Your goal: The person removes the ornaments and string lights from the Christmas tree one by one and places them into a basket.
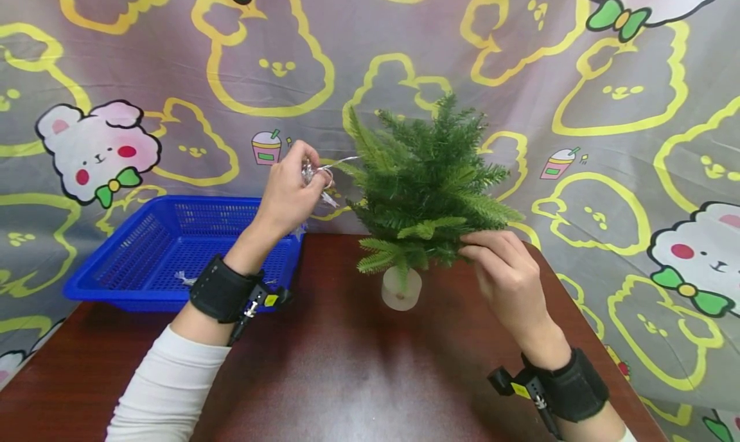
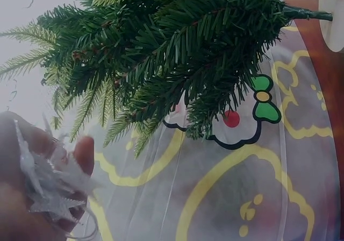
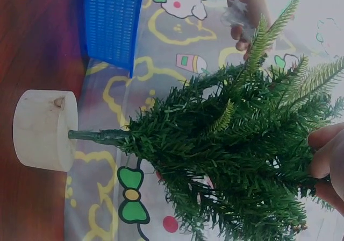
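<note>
A small artificial Christmas tree (image 1: 428, 178) stands upright on a round pale wooden base (image 3: 45, 130). To its left, my raised left hand (image 1: 291, 188) grips a bunched silver star garland (image 2: 54, 187), its shiny stars showing between fingers and thumb. One thin silver strand reaches from the bunch to the tree's left branches. On the tree's lower right side, my right hand (image 1: 509, 275) pinches a branch, with its fingertips (image 3: 321, 160) partly hidden among the needles.
A blue plastic basket (image 1: 133, 294) with a few small silvery pieces (image 1: 186, 278) inside sits at the table's left. The dark red-brown table (image 1: 347, 378) ends at a patterned cloth backdrop (image 1: 399, 18) close behind the tree.
</note>
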`<action>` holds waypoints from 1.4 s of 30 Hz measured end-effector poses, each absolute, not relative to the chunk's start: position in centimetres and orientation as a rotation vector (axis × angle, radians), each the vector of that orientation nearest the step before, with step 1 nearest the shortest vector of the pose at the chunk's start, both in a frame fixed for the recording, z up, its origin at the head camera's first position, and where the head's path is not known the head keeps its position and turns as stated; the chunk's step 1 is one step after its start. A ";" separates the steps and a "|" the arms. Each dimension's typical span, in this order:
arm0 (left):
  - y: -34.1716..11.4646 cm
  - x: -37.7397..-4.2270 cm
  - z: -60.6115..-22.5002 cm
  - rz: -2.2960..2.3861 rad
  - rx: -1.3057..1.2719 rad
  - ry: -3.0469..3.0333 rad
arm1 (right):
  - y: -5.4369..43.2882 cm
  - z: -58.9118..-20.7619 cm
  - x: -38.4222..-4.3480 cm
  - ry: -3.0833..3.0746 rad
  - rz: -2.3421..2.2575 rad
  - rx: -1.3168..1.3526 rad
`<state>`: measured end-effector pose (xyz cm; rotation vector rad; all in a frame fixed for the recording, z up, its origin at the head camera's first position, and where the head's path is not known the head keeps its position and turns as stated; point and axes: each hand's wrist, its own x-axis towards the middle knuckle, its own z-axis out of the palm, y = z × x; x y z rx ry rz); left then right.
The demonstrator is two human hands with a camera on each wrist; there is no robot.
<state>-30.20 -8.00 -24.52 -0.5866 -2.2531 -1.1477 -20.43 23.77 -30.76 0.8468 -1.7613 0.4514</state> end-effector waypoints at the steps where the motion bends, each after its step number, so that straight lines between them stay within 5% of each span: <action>1: -8.0 -30.2 -24.5 -1.159 -0.602 -2.269 | 23.8 -30.8 -20.5 -1.760 0.454 0.845; 18: -7.9 -30.4 -24.8 -1.120 -0.679 -2.266 | 23.6 -30.7 -20.2 -1.733 0.472 0.873; 30: -7.5 -30.1 -24.7 -1.096 -0.611 -2.246 | 18.7 -28.6 -17.7 -1.587 0.514 1.107; 42: -7.4 -30.2 -24.6 -1.125 -0.574 -2.118 | 15.4 -30.5 -18.1 -1.902 0.456 1.155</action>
